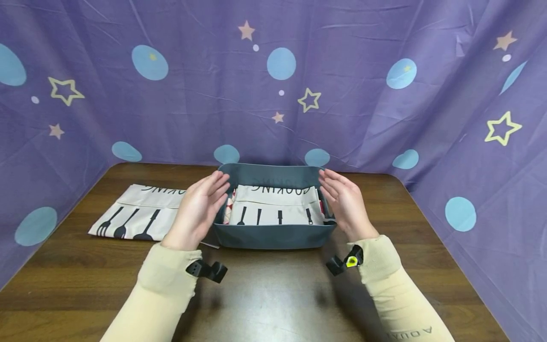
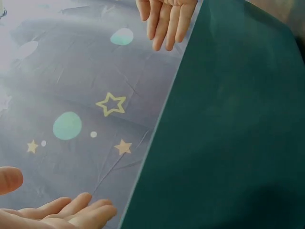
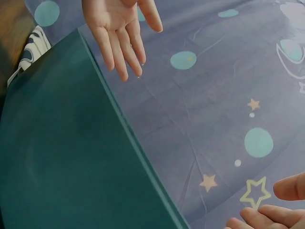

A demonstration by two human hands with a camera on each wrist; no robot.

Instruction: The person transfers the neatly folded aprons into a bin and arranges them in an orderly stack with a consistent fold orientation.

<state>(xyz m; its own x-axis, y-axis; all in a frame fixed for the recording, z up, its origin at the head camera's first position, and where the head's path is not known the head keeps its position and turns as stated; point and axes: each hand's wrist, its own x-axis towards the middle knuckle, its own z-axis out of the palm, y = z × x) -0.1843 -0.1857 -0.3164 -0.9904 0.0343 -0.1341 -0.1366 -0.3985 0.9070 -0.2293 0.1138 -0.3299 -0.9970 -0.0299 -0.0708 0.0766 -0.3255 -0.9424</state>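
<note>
Wooden table [image 1: 265,294]: grey bin [image 1: 273,235] between left hand [image 1: 198,209], right hand [image 1: 346,204]; fingers straight, relaxed.

Even bright light, tabletop [image 1: 273,304] glare (soft), wrist views hazy

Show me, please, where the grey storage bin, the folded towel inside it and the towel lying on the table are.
grey storage bin [image 1: 273,236], head view, on its front wall.
folded towel inside [image 1: 275,204], head view, mid fabric above the utensil print.
towel on the table [image 1: 136,213], head view, on its middle.
</note>
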